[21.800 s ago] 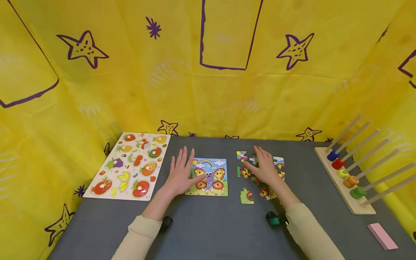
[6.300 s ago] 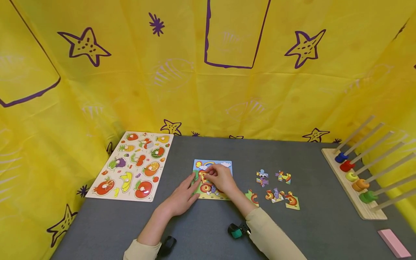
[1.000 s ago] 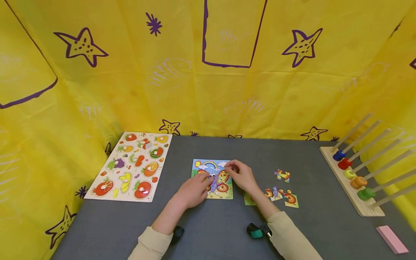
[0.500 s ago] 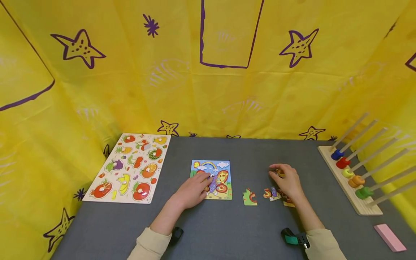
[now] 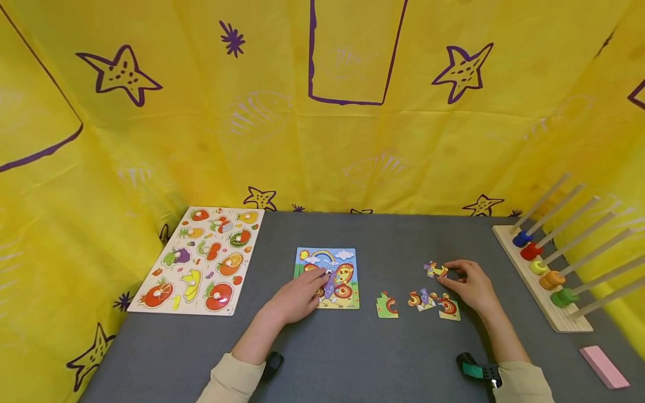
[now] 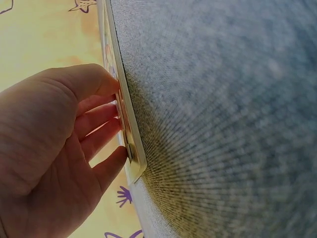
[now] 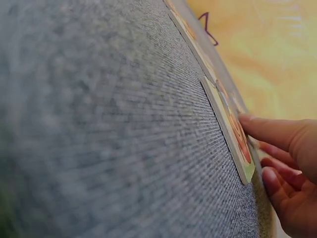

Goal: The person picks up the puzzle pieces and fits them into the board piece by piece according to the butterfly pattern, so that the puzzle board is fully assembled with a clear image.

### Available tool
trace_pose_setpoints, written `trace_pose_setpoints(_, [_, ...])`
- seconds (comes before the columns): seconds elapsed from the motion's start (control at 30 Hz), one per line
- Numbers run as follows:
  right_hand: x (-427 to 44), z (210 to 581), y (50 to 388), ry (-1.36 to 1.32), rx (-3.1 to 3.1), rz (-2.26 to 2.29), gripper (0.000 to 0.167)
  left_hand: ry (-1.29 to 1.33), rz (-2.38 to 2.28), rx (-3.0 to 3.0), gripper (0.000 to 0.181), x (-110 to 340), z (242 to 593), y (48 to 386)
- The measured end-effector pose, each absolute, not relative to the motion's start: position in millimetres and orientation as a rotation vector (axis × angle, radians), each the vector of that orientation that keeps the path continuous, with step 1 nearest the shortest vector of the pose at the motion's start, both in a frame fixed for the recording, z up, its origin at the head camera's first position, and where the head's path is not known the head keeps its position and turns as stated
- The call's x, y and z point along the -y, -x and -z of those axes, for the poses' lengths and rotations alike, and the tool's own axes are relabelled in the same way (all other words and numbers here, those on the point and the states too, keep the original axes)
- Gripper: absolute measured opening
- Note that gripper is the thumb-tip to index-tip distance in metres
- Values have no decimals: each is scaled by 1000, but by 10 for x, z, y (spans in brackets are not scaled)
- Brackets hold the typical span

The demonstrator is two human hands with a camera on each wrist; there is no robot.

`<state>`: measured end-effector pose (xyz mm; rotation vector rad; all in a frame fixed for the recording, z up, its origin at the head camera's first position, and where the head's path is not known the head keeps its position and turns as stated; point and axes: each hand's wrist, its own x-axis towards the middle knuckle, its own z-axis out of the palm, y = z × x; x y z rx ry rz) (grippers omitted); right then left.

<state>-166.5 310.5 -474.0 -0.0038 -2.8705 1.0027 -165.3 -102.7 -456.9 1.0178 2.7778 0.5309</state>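
The butterfly jigsaw puzzle [image 5: 344,274] lies on the grey table in the middle of the head view. My left hand [image 5: 294,296] rests on its left part, fingertips touching the surface and covering some of the picture. In the left wrist view, the left hand's fingers [image 6: 101,119] meet the board's face near its edge. To the right, my right hand [image 5: 472,286] pinches the right edge of a loose yellow-and-purple jigsaw piece [image 5: 434,270] between thumb and index finger. Nearer me lie a green corner piece [image 5: 386,307], a purple-and-orange piece [image 5: 422,300] and a red-ringed piece [image 5: 449,308].
A fruit peg puzzle board [image 5: 201,263] lies at the left. At the right stands a wooden peg rack [image 5: 541,280] with coloured rings, and a pink block [image 5: 604,366] lies near it. A yellow cloth [image 5: 282,140] with star drawings hangs behind the table.
My right hand has left the butterfly puzzle's right edge and moved right to the loose piece, whose face shows again. My left hand has stayed on the puzzle.
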Motion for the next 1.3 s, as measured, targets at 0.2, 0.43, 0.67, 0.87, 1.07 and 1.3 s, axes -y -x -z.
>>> trace_pose_setpoints(0.2, [-3066,4731,1688,70,2837,-1072,41,-1020,-541,-2777,45,1030,4573,1654])
trace_pose_setpoints(0.43, [-2833,4699,1714,121,2798,-1230,35,-1008,-529,-2769,46,1028,4577,1656])
trace_pose_setpoints(0.67, [-2222,4705,1821,-60,2749,-1411,25,-1018,-530,-2776,46,1031,4586,1665])
trace_pose_setpoints(0.87, [-1653,4715,1881,-202,2740,-1538,16,-1023,-537,-2776,48,1031,4593,1663])
trace_pose_setpoints(1.07, [-1354,4772,1947,-235,2762,-1468,14,-1044,-540,-2775,50,1034,4571,1652])
trace_pose_setpoints(1.3, [-1244,4814,1977,-285,2786,-1310,13,-1058,-487,-2786,50,1034,4562,1645])
